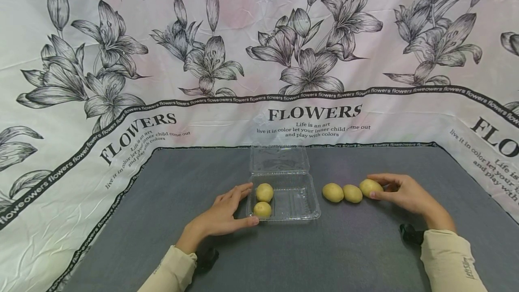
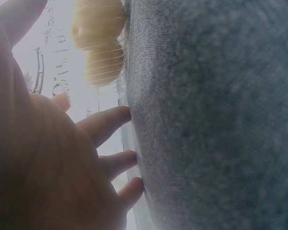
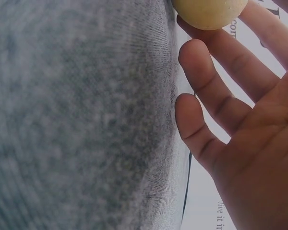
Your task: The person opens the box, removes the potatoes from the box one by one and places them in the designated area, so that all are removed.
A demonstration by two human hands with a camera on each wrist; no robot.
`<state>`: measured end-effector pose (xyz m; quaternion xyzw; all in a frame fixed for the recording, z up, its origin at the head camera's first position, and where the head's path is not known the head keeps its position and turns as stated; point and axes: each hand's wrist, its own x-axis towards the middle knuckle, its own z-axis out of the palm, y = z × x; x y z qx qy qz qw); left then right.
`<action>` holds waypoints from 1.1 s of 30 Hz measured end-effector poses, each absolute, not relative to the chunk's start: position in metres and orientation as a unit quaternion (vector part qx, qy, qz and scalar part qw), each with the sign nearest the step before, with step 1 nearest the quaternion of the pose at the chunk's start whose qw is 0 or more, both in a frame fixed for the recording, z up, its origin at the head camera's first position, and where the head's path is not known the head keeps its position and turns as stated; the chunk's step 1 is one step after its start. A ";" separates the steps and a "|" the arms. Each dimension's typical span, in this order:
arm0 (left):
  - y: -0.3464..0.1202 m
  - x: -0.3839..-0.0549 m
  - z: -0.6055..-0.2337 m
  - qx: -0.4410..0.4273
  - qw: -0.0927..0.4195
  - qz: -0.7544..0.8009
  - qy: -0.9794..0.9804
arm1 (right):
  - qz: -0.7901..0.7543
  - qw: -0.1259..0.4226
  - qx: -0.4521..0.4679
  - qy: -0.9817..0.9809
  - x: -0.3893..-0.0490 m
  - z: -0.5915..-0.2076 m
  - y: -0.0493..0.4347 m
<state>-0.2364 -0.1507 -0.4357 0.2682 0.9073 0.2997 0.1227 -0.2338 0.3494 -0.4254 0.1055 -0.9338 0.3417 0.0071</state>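
Note:
A clear plastic clamshell box [image 1: 293, 214] sits on the table with its lid [image 1: 279, 160] raised at the back. Two yellow lemons [image 1: 265, 192] lie one behind the other along its left side. My left hand [image 1: 223, 213] spreads around that side, thumb at the front left corner and fingertips by the left wall. The left wrist view shows the lemons [image 2: 103, 64] through ribbed plastic. Right of the box three lemons form a row: a left one [image 1: 333, 192], a middle one [image 1: 352, 193] and a right one [image 1: 370, 188]. My right hand [image 1: 407, 195] pinches the right lemon between thumb and fingers.
A grey cloth [image 1: 279, 256] covers the table. Behind and at both sides hangs a white sheet [image 1: 227, 123] printed with flowers and lettering, its dark border meeting the table's back edge. Dark wrist cameras sit below both hands.

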 end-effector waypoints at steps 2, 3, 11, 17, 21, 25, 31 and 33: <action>-0.151 -0.236 -0.435 0.268 0.123 0.299 0.907 | 0.343 0.003 0.106 -0.933 -0.234 -0.426 0.350; -0.150 -0.236 -0.435 0.268 0.124 0.299 0.907 | 0.345 0.001 0.106 -0.933 -0.234 -0.426 0.350; -0.150 -0.236 -0.435 0.267 0.124 0.299 0.908 | 0.347 0.002 0.115 -0.931 -0.234 -0.426 0.350; -0.150 -0.236 -0.435 0.267 0.122 0.299 0.908 | 0.350 -0.004 0.113 -0.930 -0.234 -0.426 0.350; -0.151 -0.236 -0.435 0.267 0.121 0.298 0.908 | 0.350 -0.008 0.110 -0.930 -0.235 -0.426 0.349; -0.150 -0.236 -0.434 0.267 0.121 0.297 0.909 | 0.348 -0.009 0.110 -0.931 -0.235 -0.425 0.349; -0.150 -0.236 -0.435 0.265 0.121 0.297 0.909 | 0.347 -0.012 0.109 -0.932 -0.235 -0.425 0.350; -0.150 -0.236 -0.435 0.265 0.121 0.297 0.909 | 0.346 -0.014 0.108 -0.932 -0.236 -0.425 0.350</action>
